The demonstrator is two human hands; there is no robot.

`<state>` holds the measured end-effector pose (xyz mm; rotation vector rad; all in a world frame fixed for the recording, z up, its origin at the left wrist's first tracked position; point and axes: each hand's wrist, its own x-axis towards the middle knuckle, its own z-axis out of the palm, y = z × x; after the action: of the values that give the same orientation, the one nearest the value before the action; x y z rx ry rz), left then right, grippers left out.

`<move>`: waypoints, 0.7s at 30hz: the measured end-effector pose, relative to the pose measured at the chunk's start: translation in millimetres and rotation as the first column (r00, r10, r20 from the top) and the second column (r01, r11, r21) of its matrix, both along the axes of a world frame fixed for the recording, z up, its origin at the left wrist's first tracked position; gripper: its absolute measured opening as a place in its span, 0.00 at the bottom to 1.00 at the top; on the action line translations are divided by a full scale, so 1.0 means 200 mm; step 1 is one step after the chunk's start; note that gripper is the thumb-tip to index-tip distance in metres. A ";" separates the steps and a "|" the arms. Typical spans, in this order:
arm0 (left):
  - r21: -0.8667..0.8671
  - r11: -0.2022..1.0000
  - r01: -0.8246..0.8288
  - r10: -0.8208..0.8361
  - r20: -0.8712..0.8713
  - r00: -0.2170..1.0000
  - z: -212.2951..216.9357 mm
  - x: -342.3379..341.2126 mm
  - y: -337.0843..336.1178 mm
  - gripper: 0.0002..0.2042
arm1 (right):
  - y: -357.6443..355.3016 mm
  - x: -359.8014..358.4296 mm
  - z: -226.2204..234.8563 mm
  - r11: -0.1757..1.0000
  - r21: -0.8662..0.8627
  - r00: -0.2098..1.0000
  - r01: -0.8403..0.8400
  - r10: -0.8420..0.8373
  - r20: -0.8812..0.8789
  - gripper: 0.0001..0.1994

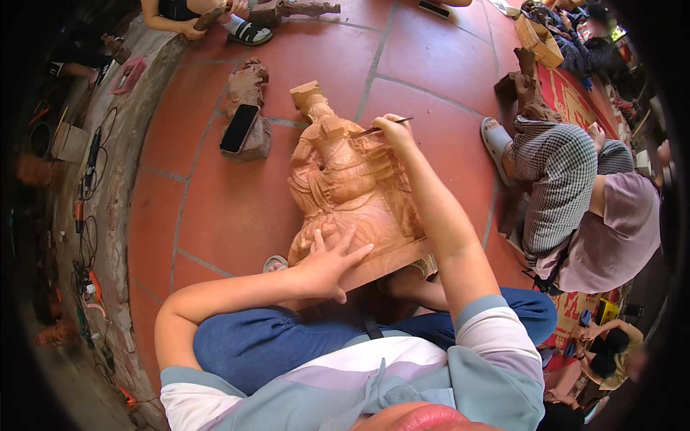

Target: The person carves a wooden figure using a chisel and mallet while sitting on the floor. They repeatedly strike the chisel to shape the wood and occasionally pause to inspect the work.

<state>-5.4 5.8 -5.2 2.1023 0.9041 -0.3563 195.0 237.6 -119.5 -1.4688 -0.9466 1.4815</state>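
A carved wooden statue (pixel 346 188) of a robed figure lies in front of me, its base toward my lap and its squared headpiece pointing away. My left hand (pixel 328 269) rests on the lower robe near the base, fingers spread and holding nothing. In my right hand (pixel 394 131) is a slim dark brush-like tool (pixel 374 130), pinched like a pen. Its tip points left at the figure's upper chest, close to a small raised block; whether it touches the wood I cannot tell. The bristles or blade are too small to make out.
Left of the statue, a black phone (pixel 239 129) leans on a rough wood piece (pixel 248 85). Cables and power tools (pixel 92 154) line a ledge at far left. A person in checked trousers (pixel 560 179) sits close on the right. A wooden box (pixel 539 41) stands at the far right.
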 end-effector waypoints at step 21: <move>-0.026 1.000 0.006 -0.007 -0.056 0.998 0.03 0.02 0.00 0.54 | -0.10 -0.07 0.00 0.888 0.423 0.906 -0.181 -0.017 0.422 0.08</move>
<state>-1.6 6.7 1.0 2.0808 0.9203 -0.4299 181.1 216.9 -119.9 -1.4183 -1.5195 0.9141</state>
